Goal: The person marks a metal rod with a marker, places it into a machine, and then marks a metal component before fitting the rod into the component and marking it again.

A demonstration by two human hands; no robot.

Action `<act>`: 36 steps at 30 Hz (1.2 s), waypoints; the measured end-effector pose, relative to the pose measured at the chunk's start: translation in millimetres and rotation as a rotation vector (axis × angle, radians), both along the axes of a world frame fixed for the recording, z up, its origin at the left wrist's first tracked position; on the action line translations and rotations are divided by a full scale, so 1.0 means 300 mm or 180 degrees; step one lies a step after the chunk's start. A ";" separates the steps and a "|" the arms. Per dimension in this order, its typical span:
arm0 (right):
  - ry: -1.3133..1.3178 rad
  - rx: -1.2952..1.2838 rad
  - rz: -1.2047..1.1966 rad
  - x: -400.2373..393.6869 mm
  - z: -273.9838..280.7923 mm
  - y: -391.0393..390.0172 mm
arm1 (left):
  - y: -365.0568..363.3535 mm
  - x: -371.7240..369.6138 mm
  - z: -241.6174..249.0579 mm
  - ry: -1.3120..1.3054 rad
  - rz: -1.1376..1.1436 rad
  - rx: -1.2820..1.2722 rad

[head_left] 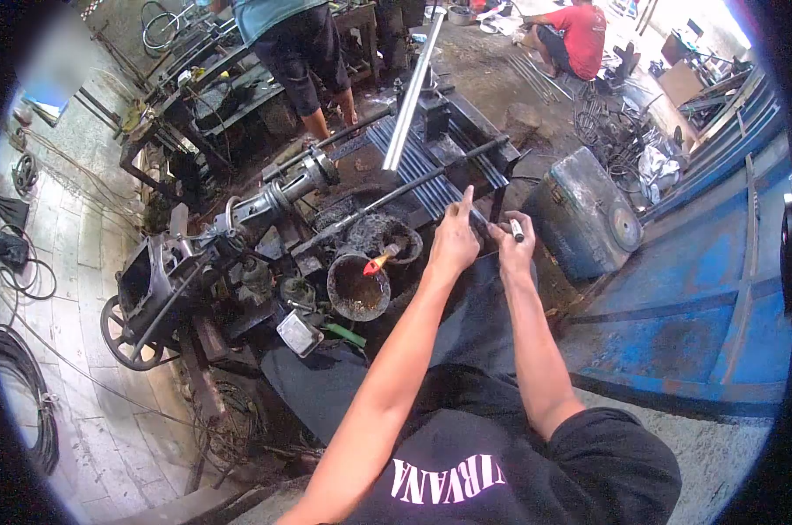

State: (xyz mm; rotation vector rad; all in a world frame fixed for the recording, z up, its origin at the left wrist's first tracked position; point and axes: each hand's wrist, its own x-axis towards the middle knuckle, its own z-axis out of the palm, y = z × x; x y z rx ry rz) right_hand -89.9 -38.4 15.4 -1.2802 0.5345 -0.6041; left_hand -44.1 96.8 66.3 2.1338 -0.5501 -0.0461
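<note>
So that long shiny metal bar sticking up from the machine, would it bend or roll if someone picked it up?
The shiny metal bar looks straight and rigid along its whole length, so it probably stays stiff. Being long and apparently metal, it is likely heavy and awkward at one end. Whether it would roll is unclear; its cross-section cannot be made out.

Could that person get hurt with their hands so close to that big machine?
Maybe. Both bare hands, left hand and right hand, work at a dark rod on the machine, so fingers might get pinched. The oily pot sits just beside the left arm and could be knocked. The shiny pipe leans loose above and might slide down.
</note>
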 end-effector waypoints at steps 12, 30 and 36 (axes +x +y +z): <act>-0.0236 -0.0431 -0.0278 -0.282 0.411 -0.071 | -0.105 -0.099 0.134 -0.1835 -0.0344 0.0263; -0.1690 0.2022 0.2808 -0.188 0.610 0.350 | 0.548 -0.450 0.365 0.1028 0.0824 -0.1465; -0.1292 0.1147 0.3227 -0.167 0.586 0.537 | 0.760 -0.526 0.239 0.1656 0.1584 -0.2214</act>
